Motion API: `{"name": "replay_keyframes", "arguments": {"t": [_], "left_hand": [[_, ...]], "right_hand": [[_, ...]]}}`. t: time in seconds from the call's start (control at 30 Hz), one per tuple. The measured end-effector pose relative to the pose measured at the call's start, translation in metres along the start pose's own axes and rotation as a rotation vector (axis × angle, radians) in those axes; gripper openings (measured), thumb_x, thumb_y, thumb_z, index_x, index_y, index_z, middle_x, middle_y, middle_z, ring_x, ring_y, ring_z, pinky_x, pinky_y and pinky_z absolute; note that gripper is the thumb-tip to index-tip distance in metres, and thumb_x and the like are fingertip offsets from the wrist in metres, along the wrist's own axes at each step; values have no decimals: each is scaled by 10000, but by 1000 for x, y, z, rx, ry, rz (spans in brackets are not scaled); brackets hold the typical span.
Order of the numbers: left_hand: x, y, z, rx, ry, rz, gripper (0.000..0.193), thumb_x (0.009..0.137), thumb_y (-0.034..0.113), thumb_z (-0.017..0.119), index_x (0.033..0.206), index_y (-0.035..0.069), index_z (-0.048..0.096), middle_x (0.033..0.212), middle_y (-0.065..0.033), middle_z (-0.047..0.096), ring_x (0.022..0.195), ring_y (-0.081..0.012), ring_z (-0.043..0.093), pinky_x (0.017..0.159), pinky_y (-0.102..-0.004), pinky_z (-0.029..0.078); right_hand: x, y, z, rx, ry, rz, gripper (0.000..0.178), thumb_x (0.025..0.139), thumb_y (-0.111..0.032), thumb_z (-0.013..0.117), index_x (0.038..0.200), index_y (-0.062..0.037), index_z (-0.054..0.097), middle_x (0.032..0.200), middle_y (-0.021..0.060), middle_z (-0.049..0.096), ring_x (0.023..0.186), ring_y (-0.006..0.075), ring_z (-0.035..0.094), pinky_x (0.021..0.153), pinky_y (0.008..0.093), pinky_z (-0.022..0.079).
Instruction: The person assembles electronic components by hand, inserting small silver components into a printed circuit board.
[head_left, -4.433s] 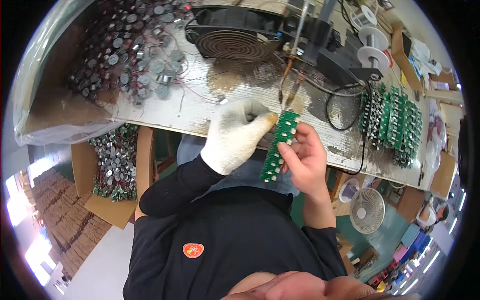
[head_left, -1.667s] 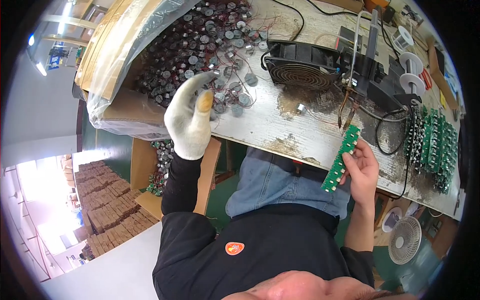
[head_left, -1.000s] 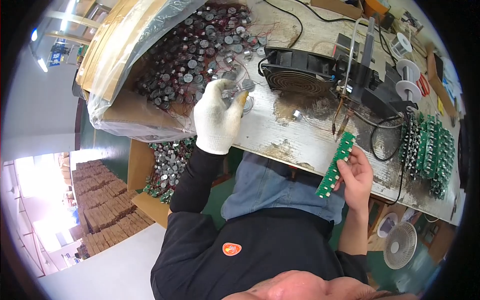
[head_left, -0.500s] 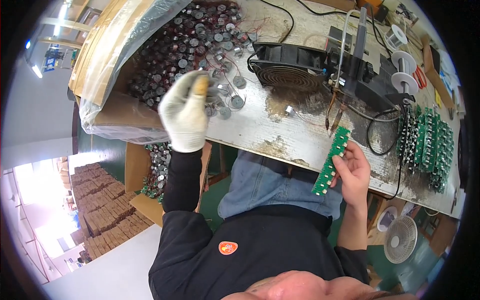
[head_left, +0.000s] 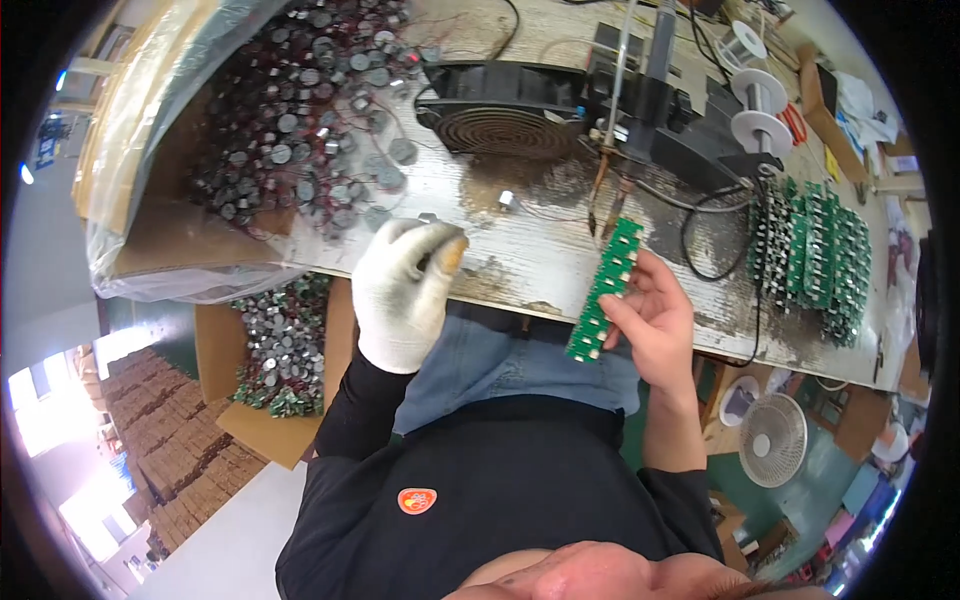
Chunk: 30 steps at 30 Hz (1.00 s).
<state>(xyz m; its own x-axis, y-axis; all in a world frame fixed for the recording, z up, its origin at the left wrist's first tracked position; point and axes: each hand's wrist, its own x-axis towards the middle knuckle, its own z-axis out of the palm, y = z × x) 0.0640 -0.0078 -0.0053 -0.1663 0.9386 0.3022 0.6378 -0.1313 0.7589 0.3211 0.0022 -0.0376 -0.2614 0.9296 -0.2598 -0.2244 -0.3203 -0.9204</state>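
Note:
My right hand [head_left: 655, 310] grips a long green circuit board strip [head_left: 606, 292] with small pale parts along it. The strip is tilted, its upper end just below the soldering iron tip [head_left: 612, 212]. My left hand [head_left: 405, 290], in a white glove with a worn yellowish fingertip, is closed near the table's front edge. A bit of grey shows at its fingers, but I cannot make out what they hold. Beyond that glove spreads a heap of small round metal parts with thin red wires [head_left: 290, 125]. One silvery wired part [head_left: 506, 200] lies alone between my hands.
A black fan [head_left: 505, 110] stands behind the soldering stand. Solder spools [head_left: 760, 95] are at the far right, near stacked green boards [head_left: 810, 250]. Below the table's left side, a cardboard box [head_left: 222, 350] holds boards and metal parts. A white fan [head_left: 773, 440] stands lower right.
My left hand has moved from the heap toward the front edge and my body. The right hand still holds the board strip under the iron. The whole view has shifted.

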Motion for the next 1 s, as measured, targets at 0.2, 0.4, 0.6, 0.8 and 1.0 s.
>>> {"name": "replay_keyframes", "arguments": {"t": [0.2, 0.4, 0.6, 0.8, 1.0], "left_hand": [[-11, 21, 38, -325, -316, -282, 116, 835, 101, 667, 892, -1, 673, 806, -102, 608, 701, -172, 562, 643, -279, 440], [-6, 25, 53, -492, -440, -442, 182, 834, 157, 679, 875, -18, 658, 783, -92, 618, 701, -141, 575, 636, -270, 451], [6, 30, 56, -713, -555, -656, 209, 888, 167, 618, 930, -37, 603, 857, -71, 636, 761, -102, 609, 679, -241, 504], [12, 35, 56, -637, -558, -642, 173, 856, 127, 619, 913, -36, 606, 816, -59, 626, 715, -100, 600, 642, -241, 500], [13, 35, 59, -648, -491, -593, 153, 820, 114, 637, 840, -37, 620, 749, -51, 623, 676, -86, 580, 603, -238, 473]], "right_hand": [[-1, -1, 3, -1, -24, 12, 556, 838, 78, 617, 1335, 38, 370, 1068, 155, 574, 726, 141, 636, 502, 226, 515], [-2, -6, 10, 4, -74, 0, 532, 847, 90, 596, 1326, 38, 371, 1092, 143, 572, 746, 127, 633, 527, 217, 514], [-3, -4, 9, -7, -76, -4, 528, 847, 90, 598, 1324, 34, 378, 1102, 133, 571, 747, 112, 624, 527, 206, 504], [-3, -5, 10, -16, -72, -8, 523, 849, 79, 603, 1321, 30, 383, 1106, 123, 569, 739, 98, 615, 526, 194, 494], [-1, -7, 11, -12, -78, -31, 520, 850, 70, 608, 1319, 34, 385, 1092, 120, 566, 736, 89, 611, 530, 188, 493]]}}
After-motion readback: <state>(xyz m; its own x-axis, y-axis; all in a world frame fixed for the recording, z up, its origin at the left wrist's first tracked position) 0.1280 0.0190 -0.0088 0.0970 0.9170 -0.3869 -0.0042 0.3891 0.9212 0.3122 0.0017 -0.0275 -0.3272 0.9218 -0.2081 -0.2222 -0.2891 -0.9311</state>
